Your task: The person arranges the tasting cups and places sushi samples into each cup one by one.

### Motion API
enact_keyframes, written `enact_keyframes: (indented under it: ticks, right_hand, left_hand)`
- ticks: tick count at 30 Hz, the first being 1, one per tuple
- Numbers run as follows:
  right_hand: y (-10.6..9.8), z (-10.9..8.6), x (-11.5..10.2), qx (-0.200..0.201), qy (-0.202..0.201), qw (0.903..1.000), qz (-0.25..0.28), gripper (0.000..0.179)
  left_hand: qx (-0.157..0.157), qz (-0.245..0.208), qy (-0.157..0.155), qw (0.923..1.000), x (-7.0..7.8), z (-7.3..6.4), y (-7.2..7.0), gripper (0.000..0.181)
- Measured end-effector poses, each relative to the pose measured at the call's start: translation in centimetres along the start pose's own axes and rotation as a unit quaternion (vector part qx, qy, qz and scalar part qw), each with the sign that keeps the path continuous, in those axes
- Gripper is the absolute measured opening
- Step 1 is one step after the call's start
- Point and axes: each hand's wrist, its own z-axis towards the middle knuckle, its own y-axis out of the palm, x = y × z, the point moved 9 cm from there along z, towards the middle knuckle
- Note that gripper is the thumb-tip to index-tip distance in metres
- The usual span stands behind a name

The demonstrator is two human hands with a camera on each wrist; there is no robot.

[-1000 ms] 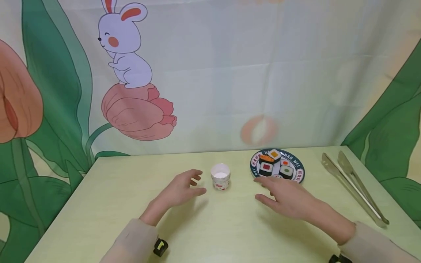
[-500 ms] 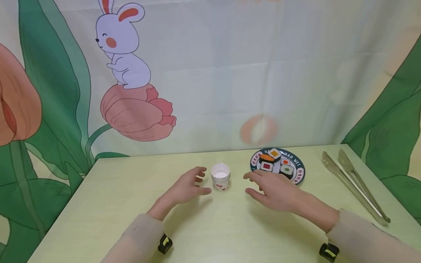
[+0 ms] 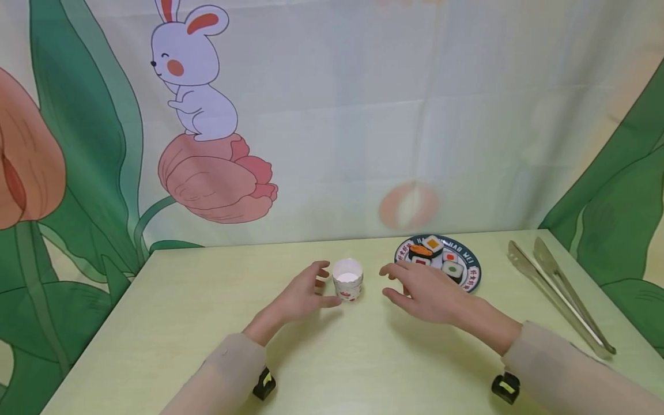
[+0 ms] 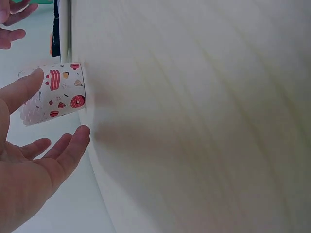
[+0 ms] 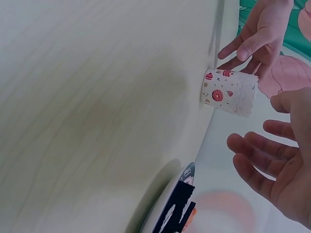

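A white paper baking cup [image 3: 348, 280] with red cake prints and a wavy rim stands upright on the table, between my hands. My left hand [image 3: 301, 295] is right at its left side, fingers spread and thumb tip overlapping the cup in the head view. The left wrist view shows the cup [image 4: 60, 92] between thumb and loosely bent fingers. To the cup's right, my right hand [image 3: 430, 291] hovers with relaxed fingers and a gap to the cup. It partly hides the oval plate [image 3: 471, 271] of sushi pieces [image 3: 432, 244] behind it.
Metal tongs [image 3: 560, 297] lie on the right side of the pale table [image 3: 207, 300], jaws toward the back. A printed cloth [image 3: 332, 115] with a rabbit and tulips hangs along the table's back edge.
Both hands have moved in toward the cup, the left to the right and the right to the left, off the plate's front edge. The cup stays in place.
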Motion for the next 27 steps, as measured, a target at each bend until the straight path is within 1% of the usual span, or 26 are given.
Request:
enact_keyframes:
  ticks: [4, 7, 10, 16, 21, 27]
  right_hand:
    - [0.3, 0.3, 0.1, -0.006, 0.001, 1.0000, 0.001, 0.033]
    - [0.5, 0.5, -0.1, -0.008, -0.004, 1.0000, 0.000, 0.033]
    - [0.8, 0.7, -0.3, -0.010, -0.011, 0.9999, 0.003, 0.033]
    - [1.1, 1.0, -0.5, -0.011, -0.017, 0.9998, 0.005, 0.034]
    - [1.2, 1.3, -0.5, -0.019, -0.010, 0.9997, 0.009, 0.035]
    - [1.6, 1.5, -0.7, -0.033, -0.007, 0.9991, 0.024, 0.038]
  left_hand:
    - [0.003, -0.006, 0.009, 0.9999, 0.1, 0.4, 0.0, 0.078]
    - [0.008, -0.009, 0.009, 0.9999, 0.2, 0.7, 0.0, 0.076]
    - [0.007, -0.013, 0.008, 0.9999, 0.2, 0.9, 0.2, 0.075]
    - [0.003, -0.028, 0.017, 0.9995, 0.4, 1.2, 0.5, 0.073]
    - [-0.003, -0.045, 0.013, 0.9989, 0.4, 1.4, 0.6, 0.072]
    - [-0.006, -0.045, 0.009, 0.9989, 0.6, 1.5, 0.7, 0.071]
